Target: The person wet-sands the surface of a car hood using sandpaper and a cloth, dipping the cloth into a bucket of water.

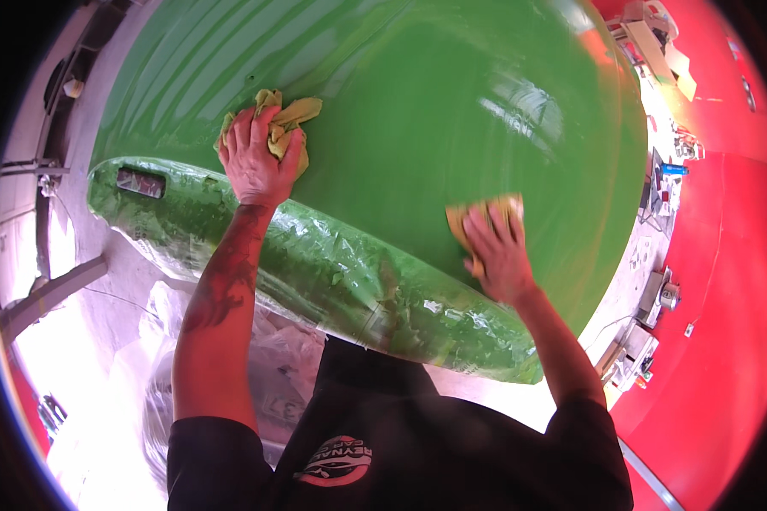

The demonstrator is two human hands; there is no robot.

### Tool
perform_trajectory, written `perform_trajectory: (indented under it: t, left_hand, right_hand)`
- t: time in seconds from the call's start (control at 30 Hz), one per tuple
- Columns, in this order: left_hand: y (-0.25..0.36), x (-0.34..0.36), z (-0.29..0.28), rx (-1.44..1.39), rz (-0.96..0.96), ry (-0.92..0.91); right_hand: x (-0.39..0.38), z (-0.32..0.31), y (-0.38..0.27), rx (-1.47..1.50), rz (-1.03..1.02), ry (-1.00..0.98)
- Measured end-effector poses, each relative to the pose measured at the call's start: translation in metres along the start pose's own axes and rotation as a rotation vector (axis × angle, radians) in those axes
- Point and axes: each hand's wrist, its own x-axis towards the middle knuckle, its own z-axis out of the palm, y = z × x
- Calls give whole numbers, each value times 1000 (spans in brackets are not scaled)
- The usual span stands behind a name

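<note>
At the far left of your scene a grey beam [55, 298] slants in beside the work, above a bright, pale floor. Next to it, on the left of the panel's near edge, a rectangular cutout [141, 182] sits in a strip covered with wrinkled clear film [341, 264]; this strip runs from there toward the near right. Below it, nearer to you, lies a heap of crumpled clear plastic [285, 366], partly behind your left forearm.

Your left hand [255, 166] is on the left part of the large curved green panel [400, 119], just beyond the filmed strip. Its fingers are bent over a bunched yellow-green cloth [296, 112], with your thumb set apart and folds of the cloth caught between. The panel fills the middle and the far side, glossy, with streaks on its far left.

Farther right and a little nearer, your right hand [496, 255] lies on a flatter yellow-orange cloth [458, 223] against the same panel, its fingers stretched out and slightly spread.

Past the panel's right edge you have a metal can [670, 295], a small blue item [674, 169] farther off, a cardboard box [652, 43] at the far right, and a broad red surface [698, 255] behind them.
</note>
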Motion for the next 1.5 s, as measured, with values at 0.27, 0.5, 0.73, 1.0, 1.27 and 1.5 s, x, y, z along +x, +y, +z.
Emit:
perform_trajectory:
  t: [0.27,0.5,0.73,1.0,1.27,1.5]
  left_hand:
    - [-1,0,-1,-31,3,27]
    - [2,0,0,18,-12,-19]
    - [2,1,1,-2,25,26]
    - [0,-2,5,22,24,-2]
    - [5,1,1,45,10,5]
    - [-4,-3,7,30,22,-20]
  right_hand:
    - [19,0,-63,-27,-115,24]
    - [112,2,-108,71,-285,275]
    - [-78,16,-32,62,77,-39]
    - [88,1,128,-25,547,577]
    - [-45,18,-66,167,184,-31]
    - [105,-9,125,6,328,483]
